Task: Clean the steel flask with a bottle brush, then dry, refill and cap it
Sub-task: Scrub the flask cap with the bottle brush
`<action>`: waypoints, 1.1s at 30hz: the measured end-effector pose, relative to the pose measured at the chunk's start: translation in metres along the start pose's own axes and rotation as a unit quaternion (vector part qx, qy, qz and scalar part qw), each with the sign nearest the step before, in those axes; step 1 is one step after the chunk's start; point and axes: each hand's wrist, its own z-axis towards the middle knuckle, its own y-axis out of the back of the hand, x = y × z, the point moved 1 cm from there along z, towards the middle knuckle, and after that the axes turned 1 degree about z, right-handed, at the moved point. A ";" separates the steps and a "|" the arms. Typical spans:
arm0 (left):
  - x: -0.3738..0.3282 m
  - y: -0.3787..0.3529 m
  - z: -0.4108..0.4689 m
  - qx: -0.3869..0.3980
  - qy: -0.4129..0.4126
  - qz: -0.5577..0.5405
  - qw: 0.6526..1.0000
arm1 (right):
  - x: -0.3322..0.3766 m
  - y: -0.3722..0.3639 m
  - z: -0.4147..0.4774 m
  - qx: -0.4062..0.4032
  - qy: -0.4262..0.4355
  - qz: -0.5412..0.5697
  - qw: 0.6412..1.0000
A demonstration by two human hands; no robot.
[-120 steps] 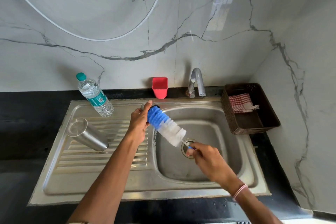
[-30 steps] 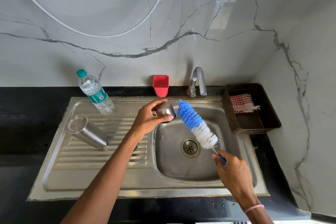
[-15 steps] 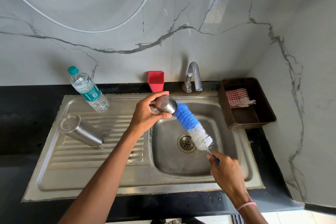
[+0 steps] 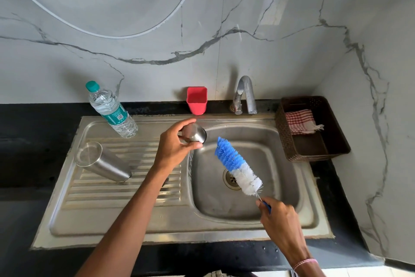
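Steel cap (image 4: 193, 134), likely slick; we clasp its wall.
Left hand (image 4: 174, 146) wraps it; right hand (image 4: 278, 220) grips bottle brush (image 4: 238, 166).

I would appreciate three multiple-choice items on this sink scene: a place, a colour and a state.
1. Where is the steel flask? A in the basket; B lying on the drainboard; C under the tap.
2. The bottle brush bristles are: A blue and white; B red; C black.
3. The left hand is: A open and empty; B pressing the tap; C gripping a small steel cup.
Key: 1 B, it lies on its side on the ribbed steel; 2 A, blue tip, white base; 3 C, fingers curl round the cup.
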 end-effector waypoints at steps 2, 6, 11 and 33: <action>0.012 0.007 0.005 -0.030 0.039 0.007 0.999 | 0.006 0.001 0.002 0.001 -0.002 0.001 1.000; 0.034 0.027 0.017 -0.111 0.170 -0.117 0.972 | 0.011 -0.004 0.009 0.009 -0.010 0.002 1.000; 0.039 0.039 0.024 -0.082 0.213 -0.260 0.938 | 0.013 -0.015 0.018 0.017 -0.012 0.005 1.000; 0.134 0.018 0.012 0.017 0.106 0.382 0.918 | 0.044 -0.013 0.034 0.029 -0.030 -0.001 0.999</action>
